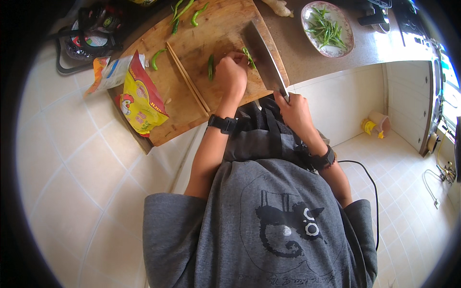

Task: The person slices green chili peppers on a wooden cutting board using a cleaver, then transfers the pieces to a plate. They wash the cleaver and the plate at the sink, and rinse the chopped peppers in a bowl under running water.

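Observation:
My right hand (296,111) grips the handle of a cleaver (265,57), whose broad blade stands over the right side of a wooden cutting board (194,32). Close to the blade's left face, my left hand (232,72) has its fingers curled against a cut piece of green chili pepper (249,58). Another green pepper piece (210,67) lies just left of that hand. Farther left, a pair of wooden chopsticks (188,80) rests on the board. A curved green chili (157,59) lies beyond them, and several more chilies (198,15) are at the board's far edge.
A yellow and red seasoning packet (141,99) and an opened plastic packet (113,73) sit on the board's left edge. Sliced green peppers fill a patterned plate (349,43) on the countertop (299,70). Ginger root (280,7) lies behind the board. Wrapped goods (90,39) stand at left.

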`<state>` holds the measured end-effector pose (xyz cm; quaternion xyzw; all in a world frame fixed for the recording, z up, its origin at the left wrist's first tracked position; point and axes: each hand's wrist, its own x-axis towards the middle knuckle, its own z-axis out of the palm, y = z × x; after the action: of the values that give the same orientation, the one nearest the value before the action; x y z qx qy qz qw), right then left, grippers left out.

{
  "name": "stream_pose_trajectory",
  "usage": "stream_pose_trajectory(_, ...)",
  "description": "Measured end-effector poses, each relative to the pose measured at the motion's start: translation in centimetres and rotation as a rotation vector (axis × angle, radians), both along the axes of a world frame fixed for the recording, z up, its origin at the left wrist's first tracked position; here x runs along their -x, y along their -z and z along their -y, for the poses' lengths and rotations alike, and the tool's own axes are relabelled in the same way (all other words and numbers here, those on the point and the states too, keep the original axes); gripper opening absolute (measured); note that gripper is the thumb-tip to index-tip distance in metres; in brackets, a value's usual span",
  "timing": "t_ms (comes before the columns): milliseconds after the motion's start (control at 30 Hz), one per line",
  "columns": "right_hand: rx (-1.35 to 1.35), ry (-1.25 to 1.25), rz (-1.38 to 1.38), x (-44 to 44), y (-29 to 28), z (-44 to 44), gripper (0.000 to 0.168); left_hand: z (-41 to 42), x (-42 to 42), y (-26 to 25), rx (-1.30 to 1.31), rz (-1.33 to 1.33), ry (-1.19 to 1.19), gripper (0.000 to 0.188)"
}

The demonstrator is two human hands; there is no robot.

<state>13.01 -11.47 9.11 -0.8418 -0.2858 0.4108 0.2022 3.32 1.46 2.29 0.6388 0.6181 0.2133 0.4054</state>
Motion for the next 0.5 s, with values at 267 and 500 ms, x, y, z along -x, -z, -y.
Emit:
stream_pose_trajectory(267,-0.038,-0.070,0.125,0.62,-0.07,-0.18,0.041,0.07,-0.05,-0.27,0.063,-0.008,-0.026,0.014)
stream_pose_trajectory(500,-0.023,-0.109,0.162,0.69,-0.19,0.08,0.041,0.48,-0.44,-0.42,-0.002,-0.024,-0.054,0.012)
